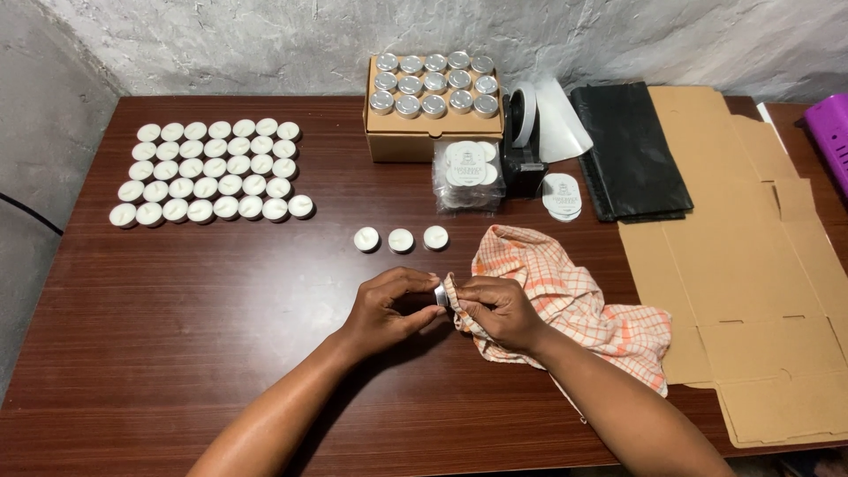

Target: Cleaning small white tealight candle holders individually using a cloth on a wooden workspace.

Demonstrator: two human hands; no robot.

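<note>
My left hand pinches a small silver-cupped tealight on its side above the wooden table. My right hand presses a fold of an orange and white checked cloth against that tealight. Three white tealights stand in a short row just beyond my hands. At the far left, several rows of white tealights are laid out in a grid.
A cardboard box of silver-cupped tealights sits at the back centre, with a clear bag of round labels before it. A tape dispenser, a black plastic sheet and flattened cardboard lie to the right. A purple object is at the edge.
</note>
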